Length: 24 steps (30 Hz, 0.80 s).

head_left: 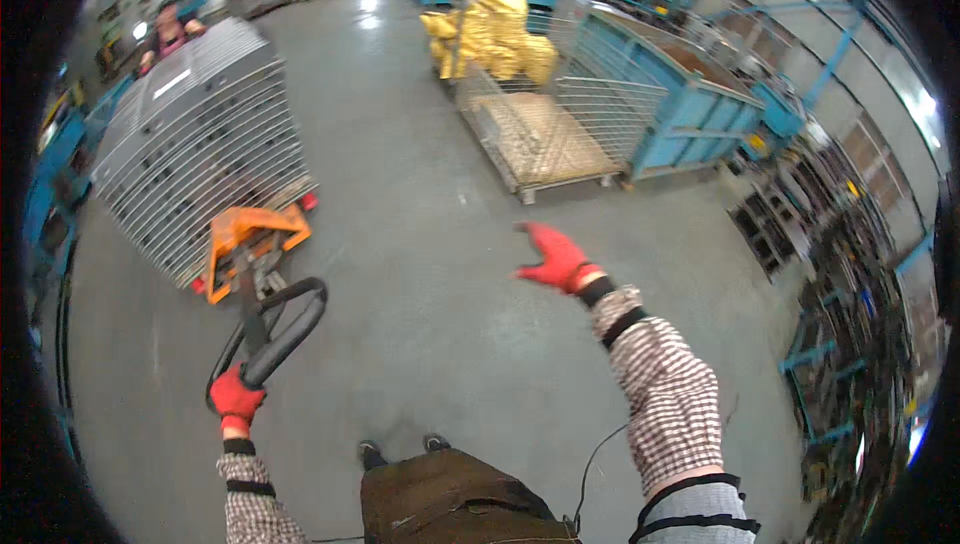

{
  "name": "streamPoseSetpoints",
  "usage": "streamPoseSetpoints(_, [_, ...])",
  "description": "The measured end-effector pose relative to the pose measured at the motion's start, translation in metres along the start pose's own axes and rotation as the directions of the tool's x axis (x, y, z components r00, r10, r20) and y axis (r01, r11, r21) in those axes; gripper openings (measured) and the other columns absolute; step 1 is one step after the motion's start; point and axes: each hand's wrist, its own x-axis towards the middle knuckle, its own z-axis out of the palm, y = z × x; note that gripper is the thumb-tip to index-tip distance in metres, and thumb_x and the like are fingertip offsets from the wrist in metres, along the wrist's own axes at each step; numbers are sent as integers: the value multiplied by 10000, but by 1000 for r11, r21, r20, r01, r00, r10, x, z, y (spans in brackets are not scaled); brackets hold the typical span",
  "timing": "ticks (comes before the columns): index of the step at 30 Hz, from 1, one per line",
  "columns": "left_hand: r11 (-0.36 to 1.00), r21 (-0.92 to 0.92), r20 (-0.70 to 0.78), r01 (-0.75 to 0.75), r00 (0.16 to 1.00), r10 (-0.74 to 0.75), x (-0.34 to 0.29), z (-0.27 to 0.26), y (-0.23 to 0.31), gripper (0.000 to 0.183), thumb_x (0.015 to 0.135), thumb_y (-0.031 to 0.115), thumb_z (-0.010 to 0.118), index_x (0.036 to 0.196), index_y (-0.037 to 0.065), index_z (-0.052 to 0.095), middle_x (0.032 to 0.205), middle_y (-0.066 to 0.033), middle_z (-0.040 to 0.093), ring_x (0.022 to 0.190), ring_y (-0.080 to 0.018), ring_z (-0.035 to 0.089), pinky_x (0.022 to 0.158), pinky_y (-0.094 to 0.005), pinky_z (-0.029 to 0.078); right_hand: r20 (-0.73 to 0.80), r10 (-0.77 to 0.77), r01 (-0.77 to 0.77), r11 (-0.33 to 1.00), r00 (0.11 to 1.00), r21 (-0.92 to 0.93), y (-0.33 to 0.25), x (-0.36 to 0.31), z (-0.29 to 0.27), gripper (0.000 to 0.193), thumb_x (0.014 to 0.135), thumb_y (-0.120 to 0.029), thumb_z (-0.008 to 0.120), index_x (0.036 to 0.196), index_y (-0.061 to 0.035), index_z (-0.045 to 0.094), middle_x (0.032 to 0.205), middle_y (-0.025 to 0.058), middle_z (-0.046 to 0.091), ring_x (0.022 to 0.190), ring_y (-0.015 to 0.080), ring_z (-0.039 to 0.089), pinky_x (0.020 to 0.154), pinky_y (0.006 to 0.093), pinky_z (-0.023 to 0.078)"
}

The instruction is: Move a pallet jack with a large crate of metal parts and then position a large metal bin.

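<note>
My left hand (237,397), in a red glove, is closed round the black loop handle (298,332) of an orange pallet jack (240,224). The jack stands at the near end of a tall wire cage (210,134) stacked with grey material, its forks hidden under the load. My right hand (552,258), also gloved in red, reaches out over the grey floor with thumb and fingers apart. It holds nothing and touches nothing. Both forearms wear checked sleeves with black bands.
Ahead to the right stands a low wire-sided pallet cage (550,139), beside a blue metal bin (690,114). Yellow sacks (495,34) are piled behind it. Dark metal parts on blue racks (835,354) line the right side. Another person (170,29) is beyond the loaded cage.
</note>
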Motion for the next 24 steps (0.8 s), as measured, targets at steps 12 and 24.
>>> streamPoseSetpoints(12, [998, -55, 136, 7, 991, 0, -490, -322, -129, 422, 477, 304, 673, 867, 154, 609, 794, -85, 618, 768, -273, 587, 671, -387, 447, 468, -613, 593, 777, 637, 210, -626, -309, 5, 681, 559, -417, 706, 1120, -99, 488, 1064, 121, 539, 1038, 293, 471, 899, 411, 346])
streamPoseSetpoints(24, [997, -39, 147, -62, 987, 67, 458, -206, -196, 323, 506, 277, 631, 801, 153, 588, 739, -81, 603, 716, -283, 581, 627, -401, 434, 719, -451, 526, 839, 529, 139, -520, 625, 180, 517, 587, -524, 650, 907, -122, 598, 858, 111, 616, 838, 292, 572, 757, 386, 434])
